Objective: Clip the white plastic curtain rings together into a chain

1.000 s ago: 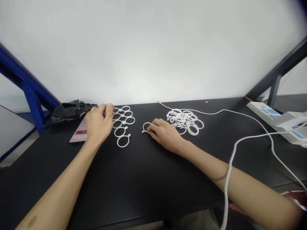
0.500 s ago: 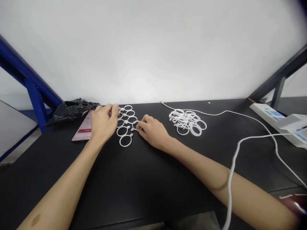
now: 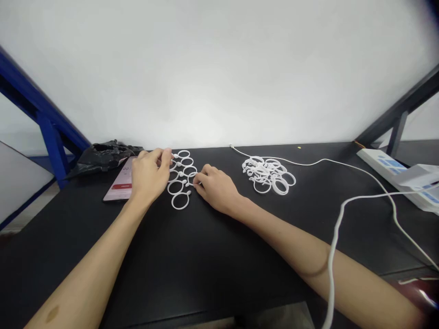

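Several white plastic rings with small knobs, which look like curtain rings [image 3: 180, 209], lie flat in two columns on the black table. My right hand [image 3: 217, 187] is closed, thumb and forefinger pinching the edge of a white ring [image 3: 188, 177] at the right of this group. My left hand [image 3: 151, 176] rests at the group's left side, over part of a phone. Its fingers curl in towards the thumb beside the upper rings; whatever they hold is hidden. A heap of similar white rings [image 3: 280, 192] lies to the right of my right hand.
The phone [image 3: 120, 186] lies by my left hand, with a crumpled black plastic bag [image 3: 99, 157] behind it. A white cable [image 3: 338, 224] crosses in front of my right forearm. A white power strip [image 3: 382, 162] is at right, and a white wall [image 3: 219, 82] rises behind the table.
My right hand has shifted very slightly left with the ring in its fingertips. My left hand has edged slightly right. The heap of rings looks the same.
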The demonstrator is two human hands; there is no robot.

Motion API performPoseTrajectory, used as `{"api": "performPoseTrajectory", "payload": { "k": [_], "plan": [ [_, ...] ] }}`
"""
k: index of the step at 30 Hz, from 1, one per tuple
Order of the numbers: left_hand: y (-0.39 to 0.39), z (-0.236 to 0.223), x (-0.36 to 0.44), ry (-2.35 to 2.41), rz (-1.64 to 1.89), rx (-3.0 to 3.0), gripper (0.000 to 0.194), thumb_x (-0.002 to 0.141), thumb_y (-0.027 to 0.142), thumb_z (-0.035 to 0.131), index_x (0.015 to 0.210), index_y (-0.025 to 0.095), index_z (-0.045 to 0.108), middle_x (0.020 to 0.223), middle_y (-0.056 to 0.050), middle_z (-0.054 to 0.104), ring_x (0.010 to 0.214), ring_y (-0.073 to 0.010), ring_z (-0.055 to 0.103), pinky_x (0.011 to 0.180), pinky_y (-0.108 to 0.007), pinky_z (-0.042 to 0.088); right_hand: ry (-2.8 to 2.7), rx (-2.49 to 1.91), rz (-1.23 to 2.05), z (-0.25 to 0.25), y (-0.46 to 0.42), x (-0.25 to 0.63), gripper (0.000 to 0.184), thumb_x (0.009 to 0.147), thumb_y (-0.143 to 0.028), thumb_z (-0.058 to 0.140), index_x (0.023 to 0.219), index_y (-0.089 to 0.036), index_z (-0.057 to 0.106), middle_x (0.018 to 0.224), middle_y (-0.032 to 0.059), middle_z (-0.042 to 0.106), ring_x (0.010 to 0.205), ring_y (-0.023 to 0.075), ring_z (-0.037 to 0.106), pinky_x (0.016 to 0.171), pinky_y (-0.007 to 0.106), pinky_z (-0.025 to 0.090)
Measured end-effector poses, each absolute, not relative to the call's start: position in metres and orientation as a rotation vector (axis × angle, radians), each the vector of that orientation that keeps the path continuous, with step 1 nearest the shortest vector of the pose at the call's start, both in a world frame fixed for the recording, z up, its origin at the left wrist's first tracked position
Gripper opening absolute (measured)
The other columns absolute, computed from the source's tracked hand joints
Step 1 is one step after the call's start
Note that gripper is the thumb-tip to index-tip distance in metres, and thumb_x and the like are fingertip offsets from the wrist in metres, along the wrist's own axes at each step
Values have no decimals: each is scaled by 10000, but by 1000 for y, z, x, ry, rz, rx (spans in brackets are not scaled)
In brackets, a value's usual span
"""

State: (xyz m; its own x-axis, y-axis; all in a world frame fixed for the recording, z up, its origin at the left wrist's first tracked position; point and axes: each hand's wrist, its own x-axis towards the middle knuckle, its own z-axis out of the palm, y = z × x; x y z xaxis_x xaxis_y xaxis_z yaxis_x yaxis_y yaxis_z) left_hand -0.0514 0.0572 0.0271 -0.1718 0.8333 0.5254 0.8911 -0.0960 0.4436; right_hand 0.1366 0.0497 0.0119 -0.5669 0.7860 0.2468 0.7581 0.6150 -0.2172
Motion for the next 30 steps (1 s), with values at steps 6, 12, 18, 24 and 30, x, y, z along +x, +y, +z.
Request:
{"api": "performPoseTrajectory", "payload": {
  "k": [6,12,18,24,30],
  "plan": [
    [57,27,-52,-2042,-1130,-1976,406,952,426,363,787,241,685,816,-43,747,838,-257,602,825,-382,439,-2515,-1275,137,15,42,138,209,962,-270,497,942,-168,678,1079,82,606,846,175,559,725,310,411],
    [57,27,-52,-2051,-1113,-1981,407,952,438,362,792,246,683,810,-44,745,855,-260,609,834,-384,442,-2529,-1286,154,18,41,134,205,961,-270,501,969,-172,680,1080,85,611,858,183,569,737,317,425],
    [57,26,-52,-2048,-1110,-1978,403,953,430,361,792,246,682,810,-40,746,858,-259,614,832,-385,440,-2515,-1276,144,15,45,128,221,973,-278,477,987,-174,672,1090,94,609,878,185,577,765,326,439],
    [58,26,-53,-2052,-1110,-1982,411,955,432,357,781,245,680,814,-44,749,864,-266,612,834,-390,439,-2511,-1297,136,17,47,127,245,983,-274,452,1004,-171,673,1090,91,607,844,176,581,722,316,434],
    [58,25,-52,-2049,-1094,-1978,413,952,436,356,790,245,685,801,-41,746,850,-259,612,822,-377,439,-2521,-1297,142,18,47,128,246,989,-272,442,1002,-186,673,1094,92,607,851,175,589,731,313,437]
  ]
}}
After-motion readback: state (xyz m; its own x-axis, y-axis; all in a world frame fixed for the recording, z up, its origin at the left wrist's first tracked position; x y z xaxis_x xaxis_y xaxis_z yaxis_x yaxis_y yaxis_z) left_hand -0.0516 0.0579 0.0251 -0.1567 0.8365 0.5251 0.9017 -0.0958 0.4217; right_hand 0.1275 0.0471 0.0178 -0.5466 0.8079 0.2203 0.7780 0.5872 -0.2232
